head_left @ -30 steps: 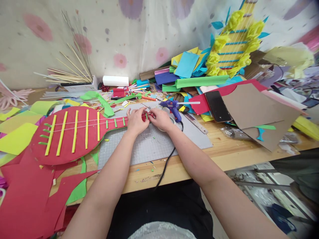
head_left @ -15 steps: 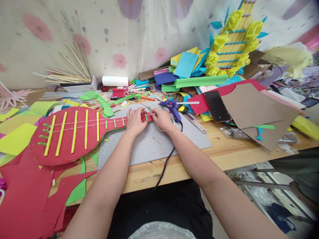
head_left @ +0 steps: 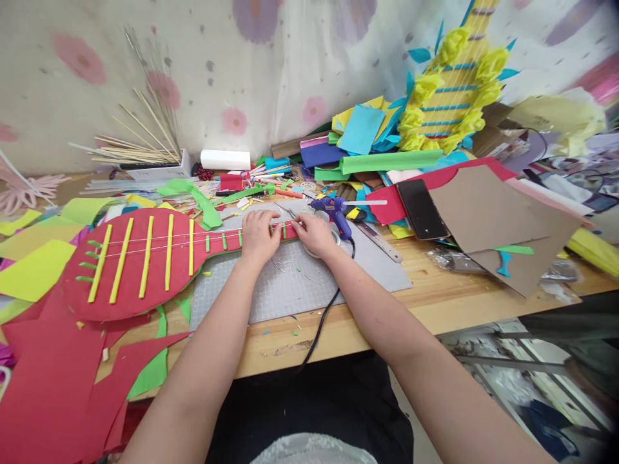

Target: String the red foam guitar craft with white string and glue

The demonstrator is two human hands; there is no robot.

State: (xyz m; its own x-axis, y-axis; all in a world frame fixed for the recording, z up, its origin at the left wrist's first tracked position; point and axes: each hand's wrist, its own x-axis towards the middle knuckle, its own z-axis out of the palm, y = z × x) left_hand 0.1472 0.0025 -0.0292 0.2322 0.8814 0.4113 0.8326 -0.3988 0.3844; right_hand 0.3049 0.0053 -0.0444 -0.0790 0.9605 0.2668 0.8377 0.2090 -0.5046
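Note:
A red cardboard lute-like instrument (head_left: pixel 133 258) lies flat, its round body to the left and its narrow neck reaching right. Yellow strips cross the body, short green strips cross the neck, and thin white strings run lengthwise. My left hand (head_left: pixel 260 238) is closed over the neck, with thumb and fingers at its edges. At the neck's right end, my right hand (head_left: pixel 316 235) pinches the white string with thumb and forefinger; the fingertips partly hide it. Under my right wrist is a roll of tape (head_left: pixel 335 237). Scissors (head_left: pixel 286 209) lie just behind the neck, partly covered.
A grey cutting mat (head_left: pixel 300 290) lies beneath the neck. Behind my right hand are a purple glue gun (head_left: pixel 336 212), its black cord (head_left: pixel 322 322) and a metal ruler (head_left: pixel 380 242). A phone (head_left: pixel 422 209) and cardboard (head_left: pixel 503 219) lie right; red paper (head_left: pixel 48 380) spreads left.
My left hand has slid slightly left along the neck, its fingers drawn closer to the thumb, and more of the green strips show. My right hand stays at the neck's end.

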